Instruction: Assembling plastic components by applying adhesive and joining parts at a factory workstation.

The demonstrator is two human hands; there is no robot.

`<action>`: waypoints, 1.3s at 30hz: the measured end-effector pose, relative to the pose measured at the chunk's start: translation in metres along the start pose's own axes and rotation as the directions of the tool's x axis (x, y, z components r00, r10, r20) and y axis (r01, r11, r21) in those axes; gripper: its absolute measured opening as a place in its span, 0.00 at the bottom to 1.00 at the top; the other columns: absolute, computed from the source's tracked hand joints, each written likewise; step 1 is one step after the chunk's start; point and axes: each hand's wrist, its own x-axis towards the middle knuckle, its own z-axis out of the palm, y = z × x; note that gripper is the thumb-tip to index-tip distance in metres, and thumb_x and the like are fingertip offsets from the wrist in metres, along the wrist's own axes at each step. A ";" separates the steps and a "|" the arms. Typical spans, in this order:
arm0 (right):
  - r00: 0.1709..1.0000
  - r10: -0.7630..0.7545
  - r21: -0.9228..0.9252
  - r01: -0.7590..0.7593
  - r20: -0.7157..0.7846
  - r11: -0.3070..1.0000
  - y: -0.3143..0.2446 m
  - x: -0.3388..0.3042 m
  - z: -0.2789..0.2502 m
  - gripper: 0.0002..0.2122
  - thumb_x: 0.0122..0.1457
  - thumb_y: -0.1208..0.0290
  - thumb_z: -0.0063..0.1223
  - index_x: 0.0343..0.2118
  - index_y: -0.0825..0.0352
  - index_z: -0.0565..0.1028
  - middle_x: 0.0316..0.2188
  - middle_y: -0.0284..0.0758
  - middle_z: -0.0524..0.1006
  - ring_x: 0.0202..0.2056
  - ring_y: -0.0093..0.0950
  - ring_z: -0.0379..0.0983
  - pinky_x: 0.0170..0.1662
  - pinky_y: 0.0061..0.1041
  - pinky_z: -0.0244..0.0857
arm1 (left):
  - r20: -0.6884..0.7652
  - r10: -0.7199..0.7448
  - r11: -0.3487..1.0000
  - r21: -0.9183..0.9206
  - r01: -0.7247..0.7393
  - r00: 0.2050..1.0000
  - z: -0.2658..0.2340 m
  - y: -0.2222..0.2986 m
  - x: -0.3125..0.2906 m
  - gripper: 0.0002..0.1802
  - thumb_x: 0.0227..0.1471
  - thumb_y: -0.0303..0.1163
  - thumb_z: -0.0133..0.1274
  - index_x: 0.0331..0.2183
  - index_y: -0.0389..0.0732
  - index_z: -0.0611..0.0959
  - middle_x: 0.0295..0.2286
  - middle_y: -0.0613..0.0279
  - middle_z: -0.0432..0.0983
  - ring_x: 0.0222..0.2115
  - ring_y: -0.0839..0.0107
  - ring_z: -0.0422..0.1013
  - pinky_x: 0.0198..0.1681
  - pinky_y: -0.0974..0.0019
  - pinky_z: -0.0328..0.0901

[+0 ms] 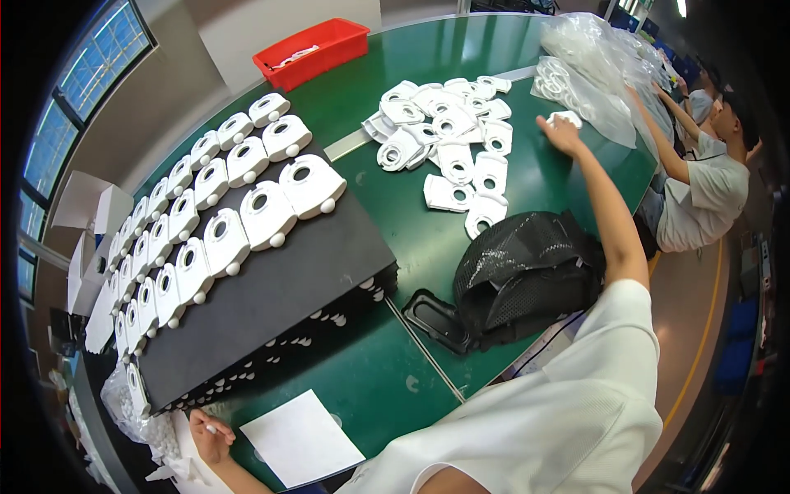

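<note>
My right hand (561, 137) reaches to the far right of the green table, its fingers on a white plastic part (568, 120) that they partly hide. Low at the left, my left hand (211, 438) is curled round a small white knob (211, 429). Beside it lies a bag of small white pieces (136, 405). A loose pile of white plastic housings (450, 121), each with a round hole, covers the middle of the table. More housings (262, 212), many with a small white ball at one end, stand in rows on a stack of black trays (288, 280).
A black mesh bag (527, 267) and an open black case (436, 317) lie under my right arm. White paper (302, 438) rests near me. A red bin (313, 53) is at the back, clear plastic bags (588, 70) far right. Beyond them sits another person (699, 189).
</note>
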 end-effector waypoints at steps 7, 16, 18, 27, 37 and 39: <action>0.920 -0.337 0.502 0.197 0.203 0.842 -0.118 -0.089 -0.085 0.34 0.51 0.48 0.48 0.52 0.74 0.60 0.53 0.46 0.61 0.54 0.36 0.57 0.55 0.28 0.51 | 0.056 -0.022 1.000 0.015 0.021 0.998 -0.006 0.000 -0.005 0.16 0.50 0.34 0.50 0.31 0.37 0.62 0.18 0.46 0.72 0.13 0.65 0.69 0.14 0.74 0.64; 1.000 -0.002 0.176 -0.001 0.014 0.984 -0.163 0.102 -0.007 0.46 0.37 0.27 0.38 0.58 0.54 0.54 0.58 0.44 0.53 0.60 0.46 0.38 0.57 0.51 0.32 | 0.043 -0.148 0.988 0.038 0.147 0.988 0.000 -0.009 -0.002 0.18 0.48 0.37 0.54 0.30 0.38 0.64 0.18 0.48 0.73 0.14 0.65 0.70 0.14 0.75 0.63; 0.992 -0.028 0.212 0.001 0.123 0.977 -0.178 0.099 0.002 0.46 0.38 0.27 0.35 0.58 0.56 0.54 0.57 0.44 0.53 0.60 0.46 0.39 0.59 0.46 0.30 | 0.061 -0.170 0.985 0.038 0.168 0.984 0.003 -0.008 -0.005 0.17 0.47 0.36 0.55 0.29 0.38 0.65 0.18 0.48 0.73 0.14 0.63 0.70 0.14 0.74 0.64; 0.673 -0.607 0.007 0.667 0.422 0.745 -0.182 0.090 -0.001 0.30 0.50 0.45 0.40 0.55 0.53 0.59 0.53 0.42 0.58 0.52 0.43 0.56 0.51 0.40 0.50 | 0.079 -0.087 0.996 -0.029 0.089 0.993 0.007 -0.006 0.003 0.18 0.45 0.38 0.57 0.25 0.38 0.65 0.17 0.45 0.73 0.13 0.62 0.70 0.13 0.71 0.63; 0.880 -0.452 0.123 0.469 -0.144 0.874 -0.333 -0.002 -0.017 0.31 0.45 0.43 0.48 0.51 0.56 0.66 0.49 0.46 0.66 0.50 0.44 0.62 0.53 0.33 0.56 | 0.140 -0.057 0.991 -0.116 0.073 0.988 0.019 -0.004 0.004 0.15 0.46 0.34 0.55 0.25 0.38 0.66 0.18 0.43 0.73 0.14 0.62 0.71 0.14 0.73 0.64; 0.887 -0.413 0.068 0.434 -0.209 0.898 -0.346 -0.011 -0.009 0.31 0.43 0.42 0.49 0.51 0.53 0.66 0.49 0.46 0.65 0.51 0.44 0.61 0.54 0.34 0.55 | 0.157 -0.067 0.985 -0.147 0.091 0.985 0.019 -0.004 0.003 0.14 0.46 0.34 0.55 0.26 0.38 0.66 0.19 0.44 0.73 0.16 0.62 0.72 0.14 0.73 0.64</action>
